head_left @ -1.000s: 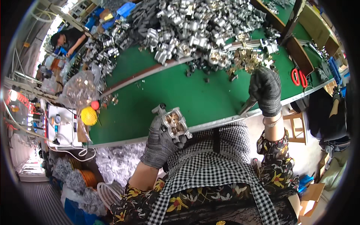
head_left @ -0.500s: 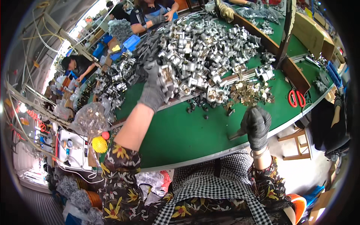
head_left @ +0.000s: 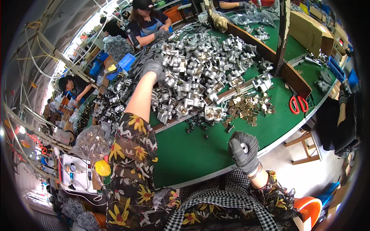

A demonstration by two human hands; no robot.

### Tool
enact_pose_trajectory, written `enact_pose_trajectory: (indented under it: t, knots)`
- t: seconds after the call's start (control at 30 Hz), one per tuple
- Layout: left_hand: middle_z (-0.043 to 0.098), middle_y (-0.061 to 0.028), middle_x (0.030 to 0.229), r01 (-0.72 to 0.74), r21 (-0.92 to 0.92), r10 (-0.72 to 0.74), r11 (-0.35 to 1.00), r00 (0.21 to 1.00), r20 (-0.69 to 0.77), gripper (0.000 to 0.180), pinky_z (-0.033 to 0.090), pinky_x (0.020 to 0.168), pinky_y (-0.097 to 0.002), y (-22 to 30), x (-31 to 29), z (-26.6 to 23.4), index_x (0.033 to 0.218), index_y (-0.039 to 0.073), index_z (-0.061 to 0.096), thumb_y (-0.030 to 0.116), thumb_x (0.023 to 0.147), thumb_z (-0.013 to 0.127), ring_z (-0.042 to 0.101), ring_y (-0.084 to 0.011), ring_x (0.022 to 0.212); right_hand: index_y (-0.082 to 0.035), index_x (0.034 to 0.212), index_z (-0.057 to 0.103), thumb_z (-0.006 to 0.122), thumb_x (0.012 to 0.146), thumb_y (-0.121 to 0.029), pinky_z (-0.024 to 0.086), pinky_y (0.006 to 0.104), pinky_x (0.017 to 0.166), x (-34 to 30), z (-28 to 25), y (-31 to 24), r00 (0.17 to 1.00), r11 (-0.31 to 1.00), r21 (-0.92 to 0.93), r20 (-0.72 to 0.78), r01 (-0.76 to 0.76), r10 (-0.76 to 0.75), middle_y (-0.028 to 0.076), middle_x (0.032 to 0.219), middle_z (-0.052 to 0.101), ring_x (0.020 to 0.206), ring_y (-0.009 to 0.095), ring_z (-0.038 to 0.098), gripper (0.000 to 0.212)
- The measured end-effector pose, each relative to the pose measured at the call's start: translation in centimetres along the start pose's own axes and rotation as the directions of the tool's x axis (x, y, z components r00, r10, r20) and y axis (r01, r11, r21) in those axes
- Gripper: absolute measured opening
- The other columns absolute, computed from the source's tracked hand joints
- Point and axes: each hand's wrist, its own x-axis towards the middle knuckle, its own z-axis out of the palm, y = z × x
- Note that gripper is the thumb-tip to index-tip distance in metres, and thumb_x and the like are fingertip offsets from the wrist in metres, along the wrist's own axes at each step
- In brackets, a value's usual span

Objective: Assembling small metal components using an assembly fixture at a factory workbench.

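My left hand (head_left: 153, 70), in a grey glove, reaches to the left side of a big heap of silver metal fittings (head_left: 200, 71). Its fingertips are hidden against the heap, so whether it grips a fitting cannot be told. Above the near edge of the green table (head_left: 185, 154), my right hand (head_left: 245, 154), gloved too, is closed around a small tool with a round metal end (head_left: 244, 148); most of the tool is hidden in the fist. Beyond that hand lies a pile of small brass-coloured plates (head_left: 250, 107). Dark small screws (head_left: 190, 126) are scattered in front of the heap.
Red-handled scissors (head_left: 298, 104) lie at the right. A wooden strip (head_left: 239, 89) crosses the table, with an upright post (head_left: 284, 34) behind. A co-worker (head_left: 148, 27) sits across the heap. A plastic bag (head_left: 91, 142) and a yellow ball (head_left: 103, 168) are at left.
My left hand has moved away from me, farther into the heap; the fitting seen by it earlier no longer shows in it. My right hand has turned and come nearer, still closed.
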Motion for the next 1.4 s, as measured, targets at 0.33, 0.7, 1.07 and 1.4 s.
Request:
enact_pose_trajectory:
  t: [0.33, 0.7, 1.07, 1.4]
  knots:
    - [0.064, -0.0246, 0.096, 0.127, -0.434, -0.368, 0.892, 0.762, -0.533, 0.046, 0.047, 0.079, -0.0443, 1.4, -2.3, 3.3, 0.111, -0.002, 0.053, 0.029, 0.078, 0.062, 0.062, -0.0378, 0.091, -0.006, 0.061, 0.049, 0.062, 0.077, -0.025, 0.038, 0.0423, 0.052, -0.1, -1.0, 1.8, 0.987, 0.984, -0.072, 0.006, 0.162, -0.162, 0.011, 0.059, 0.049, 0.056, 0.031, 0.052, 0.028]
    - [0.056, -0.0183, 0.115, -0.498, -0.27, 0.459, 0.824, 0.866, -0.197, 0.04, 0.044, 0.093, -0.042, 27.9, -2.0, 0.4, 0.108, 0.007, 0.06, 0.03, 0.076, 0.068, 0.055, -0.0337, 0.106, -0.016, 0.1, 0.05, 0.065, 0.072, -0.011, 0.032, 0.041, 0.045, -1.2, -2.2, 2.3, 0.898, 0.884, -0.184, -0.019, 0.43, -0.44, 0.006, 0.064, 0.046, 0.057, 0.026, 0.05, 0.033]
    - [0.039, -0.0247, 0.135, -0.35, -0.434, 0.4, 0.83, 0.916, 0.029, 0.099, 0.035, 0.105, -0.0393, 39.3, -1.9, 2.0, 0.132, 0.002, 0.04, 0.054, 0.058, 0.08, 0.041, -0.0373, 0.125, -0.008, 0.07, 0.052, 0.059, 0.08, -0.02, 0.037, 0.0418, 0.061, -1.3, -3.0, 2.7, 0.982, 0.979, 0.069, -0.01, 0.191, -0.19, 0.01, 0.068, 0.049, 0.067, 0.031, 0.051, 0.018]
    - [0.059, -0.0136, 0.102, -0.157, -0.62, 0.414, 0.769, 0.86, 0.297, 0.075, 0.049, 0.077, -0.0335, 37.8, 5.8, 5.3, 0.111, 0.001, 0.058, 0.058, 0.064, 0.072, 0.06, -0.0226, 0.088, -0.009, 0.077, 0.055, 0.059, 0.08, -0.017, 0.037, 0.0424, 0.058, -1.3, -2.6, 2.5, 0.957, 0.96, -0.008, -0.075, 0.281, -0.28, 0.009, 0.07, 0.048, 0.067, 0.03, 0.051, 0.009]
